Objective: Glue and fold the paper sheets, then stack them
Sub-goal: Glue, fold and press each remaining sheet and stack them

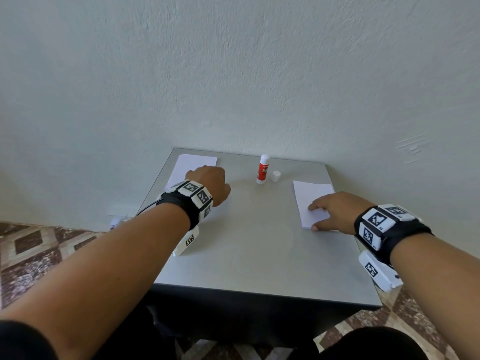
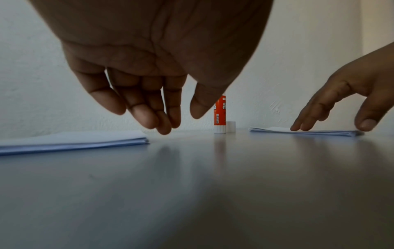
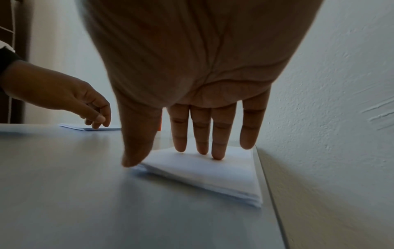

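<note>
A flat stack of white paper sheets (image 1: 191, 165) lies at the far left of the table, its edges squared and its near part hidden in the head view. A second, smaller stack of white folded paper sheets (image 1: 313, 201) lies flat near the right edge of the table, its layered edges showing in the right wrist view. Between the two stacks, toward the back, a red-and-white glue stick (image 1: 262, 169) stands upright with its cap off, and its small white cap (image 1: 276, 176) stands just beside it on the right.

left hand (image 1: 207, 184) hovering, fingers loose, right hand (image 1: 337, 211) flat
</note>
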